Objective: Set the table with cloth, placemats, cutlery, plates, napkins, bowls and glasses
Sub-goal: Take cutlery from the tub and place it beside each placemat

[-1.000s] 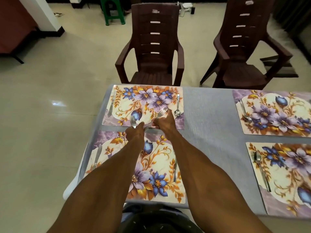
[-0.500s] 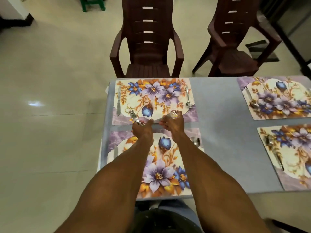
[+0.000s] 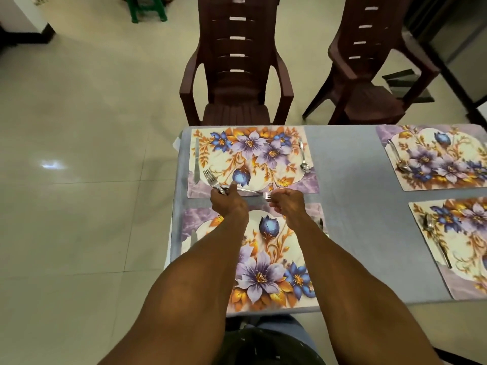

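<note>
Above the gap between two floral placemats, my left hand (image 3: 228, 204) is shut on a bunch of forks (image 3: 212, 179) whose tines point away to the left. My right hand (image 3: 287, 204) pinches a single fork (image 3: 266, 196) that lies sideways between both hands. The far placemat (image 3: 250, 159) carries a knife (image 3: 196, 164) at its left edge and a spoon (image 3: 304, 159) at its right. On the near placemat (image 3: 263, 264) a knife (image 3: 193, 237) shows beside my left forearm, and a spoon (image 3: 321, 223) peeks out behind my right forearm. A grey cloth (image 3: 347, 206) covers the table.
Two more floral placemats (image 3: 434, 156) (image 3: 461, 241) with cutlery lie on the right. Two dark brown plastic chairs (image 3: 237, 75) (image 3: 369, 83) stand at the table's far side. A green stool (image 3: 145, 9) is on the tiled floor behind.
My right hand's fork has turned from pointing away to lying sideways between the hands. Both hands have stayed over the gap between the mats. The view has shifted slightly.
</note>
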